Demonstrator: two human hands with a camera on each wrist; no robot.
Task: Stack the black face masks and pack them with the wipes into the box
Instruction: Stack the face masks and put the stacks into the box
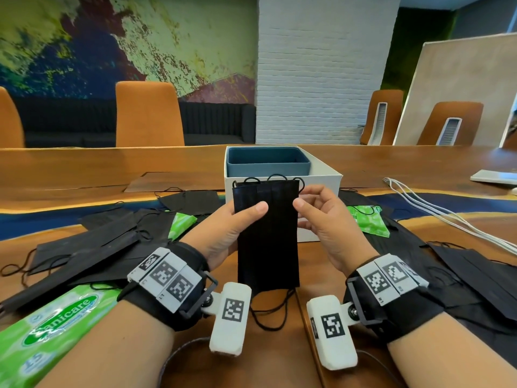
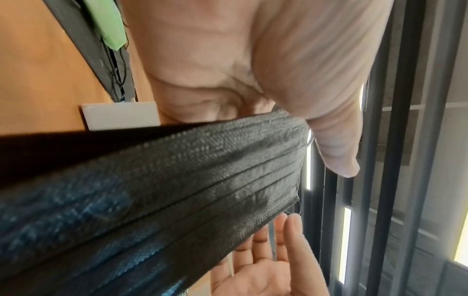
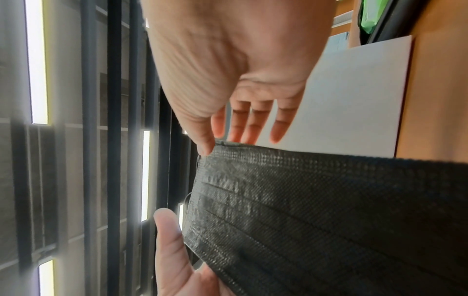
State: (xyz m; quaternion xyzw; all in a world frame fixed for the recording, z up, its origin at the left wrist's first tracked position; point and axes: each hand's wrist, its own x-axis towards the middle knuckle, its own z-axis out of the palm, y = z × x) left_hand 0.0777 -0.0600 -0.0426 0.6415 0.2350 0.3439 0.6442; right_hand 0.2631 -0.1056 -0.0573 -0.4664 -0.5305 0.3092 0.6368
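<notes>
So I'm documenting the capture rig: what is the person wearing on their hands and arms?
Nothing covers the left hand or right hand, and the forearms are sleeveless. Each wrist carries a black wrist strap topped with white blocks printed with black-and-white square marker tags. A black bracket on each strap holds a rounded white camera pod bearing one more tag.

Held masks (image 1: 267,233) before box (image 1: 282,175)
</notes>
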